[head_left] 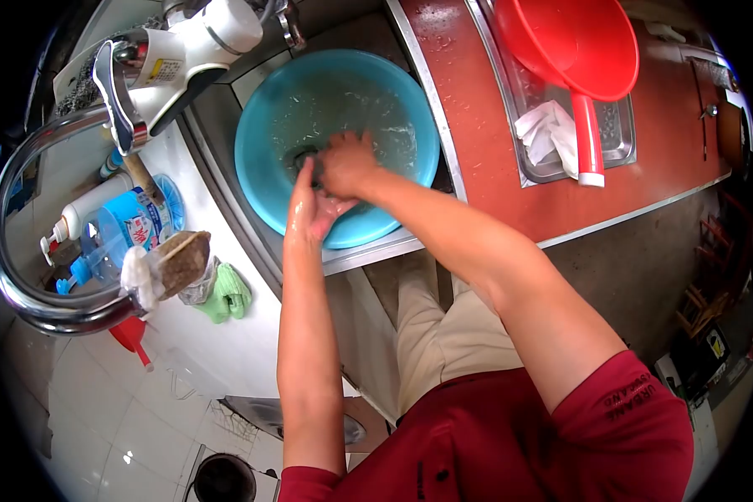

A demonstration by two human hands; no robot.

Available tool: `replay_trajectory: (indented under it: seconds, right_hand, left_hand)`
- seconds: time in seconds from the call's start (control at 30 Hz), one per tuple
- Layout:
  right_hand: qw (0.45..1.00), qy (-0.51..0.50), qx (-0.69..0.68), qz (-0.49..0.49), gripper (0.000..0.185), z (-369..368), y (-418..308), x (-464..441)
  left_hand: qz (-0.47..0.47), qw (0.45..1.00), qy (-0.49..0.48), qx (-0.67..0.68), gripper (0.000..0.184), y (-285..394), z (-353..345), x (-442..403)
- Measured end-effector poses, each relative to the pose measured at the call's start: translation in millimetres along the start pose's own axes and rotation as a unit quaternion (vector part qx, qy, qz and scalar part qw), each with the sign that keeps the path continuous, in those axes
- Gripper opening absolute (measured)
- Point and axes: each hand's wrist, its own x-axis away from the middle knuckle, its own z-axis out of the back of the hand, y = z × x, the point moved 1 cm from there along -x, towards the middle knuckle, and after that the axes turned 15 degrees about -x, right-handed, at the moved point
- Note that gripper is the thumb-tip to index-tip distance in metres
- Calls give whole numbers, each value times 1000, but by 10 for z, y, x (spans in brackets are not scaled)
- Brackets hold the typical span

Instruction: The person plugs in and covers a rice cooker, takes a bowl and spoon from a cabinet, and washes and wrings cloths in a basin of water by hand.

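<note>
Both of my hands are together inside a light blue basin [253, 188] of cloudy water. My left hand [320, 209] is wet, palm turned up, its fingers partly hidden beneath the other hand. A small dark object [304, 156] shows at its fingertips; its kind cannot be made out. Over it lies my right hand [349, 164], back upward, with fingers somewhat spread and its thumb side against the dark object.
A chrome faucet [4, 251] with a white body [163, 71] arches at left. Bottles [130, 222], a brown sponge [184, 261] and a green cloth [226, 293] sit below it. A red ladle [587, 134] and white cloth [548, 132] rest at a metal tray [623, 138], on the red-brown counter [498, 180].
</note>
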Motion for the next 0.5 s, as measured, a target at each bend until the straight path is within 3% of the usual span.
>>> replay_trajectory:
  seconds: [0.03, 0.1, 0.13, 0.17, 0.23, 0.3, 0.43, 0.47, 0.5]
  right_hand:
    - [995, -13, -103, 0, 51, 10, -121, 96]
    - [975, 62, -187, 105, 38, 39, -256, 366]
    - [957, 99, -231, 146, 35, 12, -319, 509]
    - [934, 133, -275, 185, 32, -27, -388, 649]
    - [919, 115, -318, 201, 31, -50, -551, 841]
    - [902, 101, -358, 217, 31, 28, -685, 941]
    - [897, 195, -348, 190, 24, -26, -702, 782]
    - [868, 250, -378, 204, 21, -72, -648, 673]
    - [835, 303, -405, 216, 18, -54, -608, 618]
  left_hand:
    - [-1, 1000, -1, 1, 66, 26, 29, -18]
    - [-8, 963, -97, 252, 60, 107, 205, -144]
    - [-60, 970, -168, 164, 53, 141, 374, -232]
    - [-58, 970, -168, 164, 53, 186, 245, -138]
    - [-42, 997, -21, 64, 48, 351, -88, 175]
    - [-66, 996, -35, 58, 43, 310, 34, 60]
    - [-113, 974, -182, 77, 35, 317, -76, 121]
    - [-181, 975, -123, 37, 33, 247, 15, -67]
    - [-185, 976, -106, 46, 31, 220, 2, -96]
